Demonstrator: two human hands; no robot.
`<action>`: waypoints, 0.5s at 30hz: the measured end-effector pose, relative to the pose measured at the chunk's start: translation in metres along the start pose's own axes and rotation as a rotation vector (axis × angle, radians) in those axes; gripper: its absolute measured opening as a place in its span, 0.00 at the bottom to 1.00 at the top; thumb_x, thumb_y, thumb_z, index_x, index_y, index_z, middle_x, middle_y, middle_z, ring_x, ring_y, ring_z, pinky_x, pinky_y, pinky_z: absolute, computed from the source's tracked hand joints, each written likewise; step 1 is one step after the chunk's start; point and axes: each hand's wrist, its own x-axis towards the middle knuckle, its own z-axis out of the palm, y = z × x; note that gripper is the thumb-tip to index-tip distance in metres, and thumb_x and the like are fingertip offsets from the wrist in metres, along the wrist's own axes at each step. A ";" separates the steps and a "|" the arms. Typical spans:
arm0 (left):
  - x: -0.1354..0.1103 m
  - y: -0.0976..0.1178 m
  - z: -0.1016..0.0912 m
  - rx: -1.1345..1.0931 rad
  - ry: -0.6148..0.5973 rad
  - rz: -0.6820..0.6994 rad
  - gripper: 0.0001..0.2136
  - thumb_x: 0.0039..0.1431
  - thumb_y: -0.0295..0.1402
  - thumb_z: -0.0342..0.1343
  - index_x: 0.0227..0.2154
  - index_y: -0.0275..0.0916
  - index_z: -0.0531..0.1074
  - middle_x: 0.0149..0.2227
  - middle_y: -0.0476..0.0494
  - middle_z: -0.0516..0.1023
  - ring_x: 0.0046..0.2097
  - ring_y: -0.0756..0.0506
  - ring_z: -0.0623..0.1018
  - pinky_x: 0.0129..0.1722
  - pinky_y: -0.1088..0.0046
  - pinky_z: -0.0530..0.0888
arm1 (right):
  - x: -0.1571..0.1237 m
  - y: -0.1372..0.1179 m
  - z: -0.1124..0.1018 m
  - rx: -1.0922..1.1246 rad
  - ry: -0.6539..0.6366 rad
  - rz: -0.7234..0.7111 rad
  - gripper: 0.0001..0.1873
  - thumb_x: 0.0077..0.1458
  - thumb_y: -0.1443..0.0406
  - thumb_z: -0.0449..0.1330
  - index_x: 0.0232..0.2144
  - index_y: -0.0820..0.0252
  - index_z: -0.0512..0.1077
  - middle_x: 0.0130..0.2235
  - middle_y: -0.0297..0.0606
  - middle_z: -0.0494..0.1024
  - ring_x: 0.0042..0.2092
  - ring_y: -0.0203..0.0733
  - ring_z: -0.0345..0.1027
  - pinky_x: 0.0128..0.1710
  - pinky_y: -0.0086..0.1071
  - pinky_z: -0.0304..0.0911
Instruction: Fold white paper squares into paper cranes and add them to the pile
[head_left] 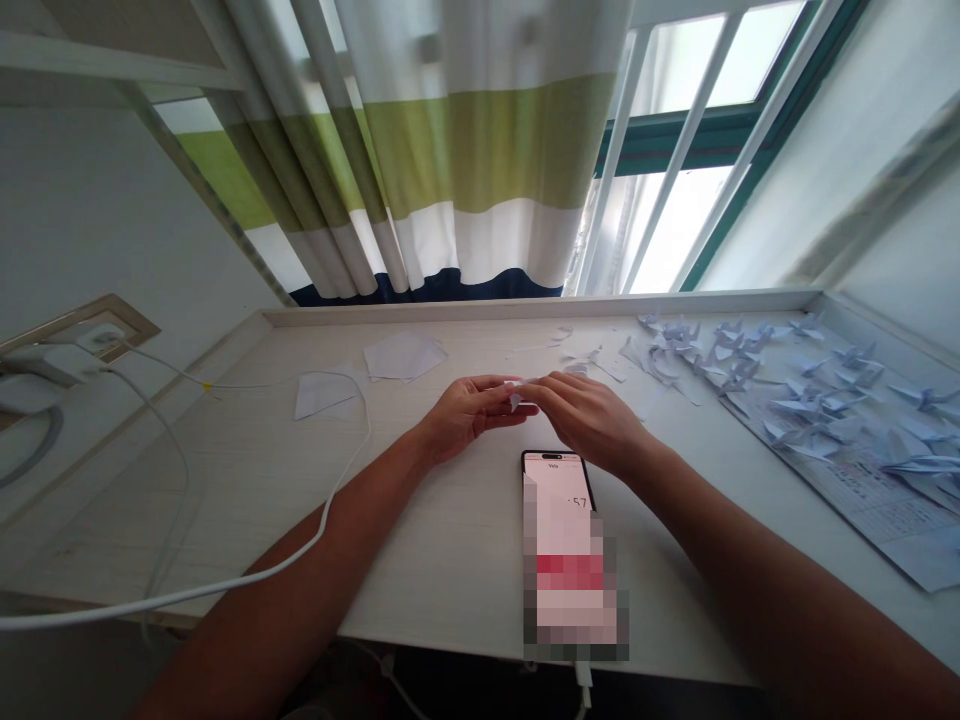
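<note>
Head view: nearest, a phone [556, 530] lies screen up on the table [435, 560], a plug [583, 672] at its lower end. Just beyond it, the left hand [466, 418] and right hand [589, 408] meet above the table with a small white paper piece [516, 400] between their fingertips, partly hidden by them. Paper this small probably handles best with a light pinch: steady it with one hand, align its edges with the other, then press each crease flat without crushing any thin point. Both hands are narrow, fingertips closed in on the paper. The left forearm [367, 525] slants in from lower left, its fingers pointing right; the right forearm [720, 530] comes from lower right, back of the hand upward, fingers arched over. Farther off, loose white sheets [405, 358] lie to the left, paper scraps [600, 360] behind the hands, and many folded paper cranes [810, 405] to the right. A striped curtain [510, 150] hangs behind.
</note>
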 end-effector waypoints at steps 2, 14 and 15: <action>0.000 -0.002 -0.001 0.001 -0.010 0.018 0.19 0.55 0.39 0.72 0.46 0.34 0.81 0.44 0.36 0.86 0.47 0.40 0.86 0.57 0.59 0.78 | -0.001 0.000 0.000 0.025 0.016 0.020 0.14 0.71 0.70 0.50 0.52 0.58 0.73 0.41 0.44 0.83 0.40 0.46 0.75 0.39 0.39 0.72; 0.001 -0.003 0.000 -0.001 0.022 0.011 0.19 0.55 0.34 0.72 0.49 0.35 0.78 0.42 0.38 0.86 0.45 0.40 0.86 0.56 0.56 0.78 | -0.001 -0.001 0.006 0.144 0.157 0.193 0.08 0.71 0.64 0.54 0.46 0.58 0.73 0.40 0.43 0.85 0.39 0.46 0.80 0.38 0.38 0.74; 0.001 -0.002 0.000 0.006 0.021 0.011 0.20 0.56 0.34 0.72 0.50 0.36 0.78 0.42 0.38 0.86 0.45 0.41 0.86 0.56 0.56 0.78 | -0.001 -0.001 0.007 0.175 0.160 0.232 0.07 0.71 0.63 0.55 0.45 0.57 0.73 0.40 0.42 0.85 0.39 0.46 0.80 0.39 0.39 0.74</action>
